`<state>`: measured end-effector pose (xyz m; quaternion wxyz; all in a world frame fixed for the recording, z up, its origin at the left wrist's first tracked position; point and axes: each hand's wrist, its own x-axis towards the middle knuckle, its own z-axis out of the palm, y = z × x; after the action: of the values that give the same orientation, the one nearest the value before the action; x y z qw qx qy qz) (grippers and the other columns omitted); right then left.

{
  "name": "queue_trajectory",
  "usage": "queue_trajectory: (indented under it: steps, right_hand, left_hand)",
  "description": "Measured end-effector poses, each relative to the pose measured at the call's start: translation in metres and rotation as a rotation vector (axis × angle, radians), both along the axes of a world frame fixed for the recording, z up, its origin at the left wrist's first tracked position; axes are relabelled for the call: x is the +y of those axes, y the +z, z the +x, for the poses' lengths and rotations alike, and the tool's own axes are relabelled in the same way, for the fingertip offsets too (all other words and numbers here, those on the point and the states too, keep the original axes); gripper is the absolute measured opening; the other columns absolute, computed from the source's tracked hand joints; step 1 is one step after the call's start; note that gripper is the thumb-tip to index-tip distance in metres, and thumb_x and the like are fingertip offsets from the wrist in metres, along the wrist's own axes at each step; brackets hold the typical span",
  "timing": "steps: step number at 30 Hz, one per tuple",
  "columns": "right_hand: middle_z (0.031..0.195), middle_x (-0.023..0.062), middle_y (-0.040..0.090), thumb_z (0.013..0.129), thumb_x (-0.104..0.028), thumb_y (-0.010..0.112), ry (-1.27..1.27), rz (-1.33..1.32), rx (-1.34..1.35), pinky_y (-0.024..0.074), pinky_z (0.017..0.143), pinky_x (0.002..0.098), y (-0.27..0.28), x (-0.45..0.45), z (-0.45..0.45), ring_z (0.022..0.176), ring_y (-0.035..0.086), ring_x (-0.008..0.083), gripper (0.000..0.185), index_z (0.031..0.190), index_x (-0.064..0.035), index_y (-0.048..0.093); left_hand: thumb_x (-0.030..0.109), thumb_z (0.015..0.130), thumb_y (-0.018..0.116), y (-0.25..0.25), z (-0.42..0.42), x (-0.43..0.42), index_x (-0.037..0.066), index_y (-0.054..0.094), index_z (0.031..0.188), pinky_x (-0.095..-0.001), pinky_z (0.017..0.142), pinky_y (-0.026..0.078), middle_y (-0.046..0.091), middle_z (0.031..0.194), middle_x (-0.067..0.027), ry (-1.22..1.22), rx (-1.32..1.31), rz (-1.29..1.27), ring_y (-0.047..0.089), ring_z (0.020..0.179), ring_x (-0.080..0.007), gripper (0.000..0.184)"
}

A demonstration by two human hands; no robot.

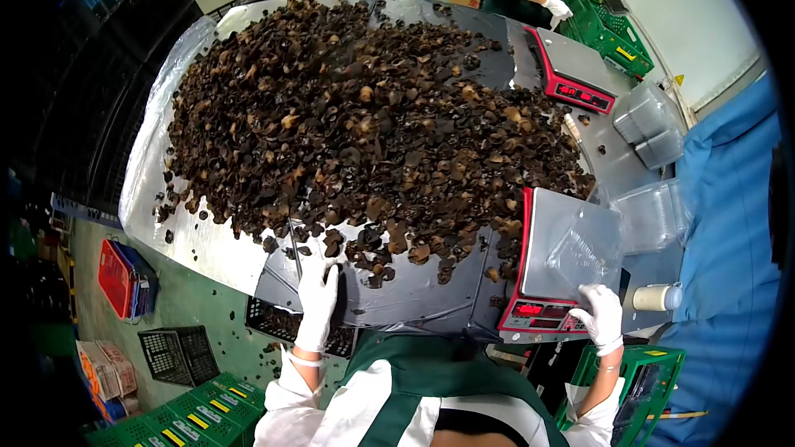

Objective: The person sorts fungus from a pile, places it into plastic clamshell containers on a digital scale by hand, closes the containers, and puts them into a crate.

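Note:
A broad heap of dark brown wood ear mushrooms point(373, 124) covers most of the work table. My left hand point(317, 302), in a white glove, is at the table's near edge beside a few loose pieces; its fingers stretch toward the heap and nothing shows in them. Also gloved, my right hand point(602, 314) hovers by the front panel of the near red scale point(520, 281), thumb apart from the fingers, with no object visible in it. A clear plastic tray point(580, 258) rests on that scale's metal plate. Red digits glow on its display.
A second red scale point(571, 70) stands farther back, near a co-worker's gloved hand point(558, 8). Clear plastic trays point(650, 124) are stacked at the right edge. A white bottle point(657, 297) lies beside the near scale. Green crates point(211, 406) and a black crate point(178, 354) stand on the floor.

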<state>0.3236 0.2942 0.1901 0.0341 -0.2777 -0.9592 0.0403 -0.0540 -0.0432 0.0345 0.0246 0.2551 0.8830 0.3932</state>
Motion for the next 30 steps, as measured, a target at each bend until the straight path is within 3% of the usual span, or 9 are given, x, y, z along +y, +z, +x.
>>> queue_trajectory:
  steps: [2, 4, 7, 10, 12, 17, 21, 28, 30]
  right_hand:
    - [0.097, 0.0129, 0.064, 0.07, -0.03, 0.076, -0.047, -0.05, 0.159, 0.0473, 0.082, 0.0406, 0.014, -0.019, -0.033, 0.092, 0.061, 0.0324, 0.044, 0.105, -0.0055, 0.065]
    - [0.105, 0.0155, 0.065, 0.072, -0.022, 0.076, -0.122, -0.206, 0.329, 0.0468, 0.089, 0.0395, 0.025, -0.037, -0.076, 0.099, 0.061, 0.0321, 0.043, 0.11, -0.0036, 0.064]
    - [0.111, 0.0125, 0.065, 0.074, -0.016, 0.076, 0.087, -0.45, 0.408, 0.0477, 0.091, 0.0361, -0.005, -0.044, -0.155, 0.103, 0.061, 0.0291, 0.042, 0.114, -0.0075, 0.065]
    - [0.148, 0.0183, 0.033, 0.072, -0.038, 0.077, 0.071, -0.45, 0.306, 0.0326, 0.109, 0.0421, -0.063, -0.038, -0.229, 0.133, 0.037, 0.035, 0.081, 0.142, -0.0184, 0.041]
    - [0.153, 0.0211, 0.022, 0.068, -0.05, 0.076, 0.068, -0.253, 0.211, 0.0264, 0.112, 0.0469, -0.105, -0.034, -0.259, 0.135, 0.029, 0.0432, 0.093, 0.146, -0.0218, 0.034]
    - [0.137, 0.0122, 0.046, 0.069, -0.035, 0.075, 0.242, -0.172, 0.092, 0.0457, 0.092, 0.0425, -0.137, -0.095, -0.257, 0.121, 0.044, 0.0361, 0.064, 0.129, -0.0195, 0.055]
    - [0.128, 0.0085, 0.052, 0.078, -0.017, 0.061, 0.413, -0.127, 0.142, 0.0484, 0.075, 0.0346, -0.144, -0.137, -0.209, 0.102, 0.054, 0.0254, 0.041, 0.118, -0.0179, 0.06]
    - [0.121, 0.0122, 0.06, 0.079, -0.003, 0.063, 0.229, -0.225, 0.323, 0.0541, 0.074, 0.0326, -0.131, -0.12, -0.158, 0.088, 0.063, 0.0249, 0.03, 0.104, -0.0161, 0.07]
    - [0.133, 0.0162, 0.05, 0.076, -0.018, 0.071, 0.129, -0.327, 0.3, 0.0473, 0.092, 0.0377, -0.119, -0.102, -0.167, 0.11, 0.055, 0.032, 0.047, 0.122, -0.0177, 0.061]
  left_hand:
    - [0.008, 0.083, 0.065, -0.001, -0.01, -0.002, 0.004, 0.068, 0.09, -0.0353, 0.077, 0.05, 0.065, 0.088, -0.0105, -0.037, -0.031, -0.008, 0.063, 0.086, -0.0259, 0.009]
    - [0.011, 0.08, 0.068, -0.016, -0.015, 0.006, 0.007, 0.066, 0.104, -0.0366, 0.083, 0.049, 0.065, 0.101, -0.0109, -0.158, 0.107, -0.049, 0.062, 0.093, -0.0276, 0.024]
    - [0.012, 0.075, 0.07, -0.009, -0.019, 0.031, 0.01, 0.054, 0.127, -0.0383, 0.085, 0.05, 0.057, 0.125, -0.0121, -0.318, 0.27, -0.184, 0.06, 0.098, -0.0299, 0.054]
    - [0.013, 0.075, 0.07, -0.018, -0.029, 0.038, 0.009, 0.057, 0.123, -0.0375, 0.082, 0.05, 0.058, 0.12, -0.011, -0.379, 0.285, -0.219, 0.06, 0.097, -0.0294, 0.05]
    - [0.015, 0.075, 0.07, -0.021, -0.033, 0.036, 0.009, 0.059, 0.118, -0.0376, 0.079, 0.05, 0.059, 0.113, -0.0103, -0.398, 0.232, -0.271, 0.06, 0.095, -0.0285, 0.045]
    - [0.018, 0.075, 0.07, -0.025, -0.031, 0.023, 0.01, 0.061, 0.117, -0.0381, 0.076, 0.049, 0.059, 0.114, -0.0106, -0.391, 0.225, -0.147, 0.058, 0.093, -0.0281, 0.044]
    - [0.021, 0.075, 0.071, -0.021, -0.013, 0.022, 0.014, 0.06, 0.12, -0.0459, 0.097, 0.037, 0.05, 0.134, -0.0123, -0.46, 0.313, -0.173, 0.047, 0.118, -0.0334, 0.047]
    - [0.025, 0.077, 0.071, -0.003, -0.003, 0.042, 0.012, 0.057, 0.126, -0.0531, 0.108, 0.028, 0.047, 0.137, -0.014, -0.559, 0.314, -0.073, 0.038, 0.13, -0.0384, 0.053]
    - [0.031, 0.078, 0.071, 0.004, -0.003, 0.064, 0.009, 0.054, 0.129, -0.0534, 0.109, 0.027, 0.046, 0.138, -0.0148, -0.59, 0.327, -0.093, 0.037, 0.131, -0.0394, 0.057]
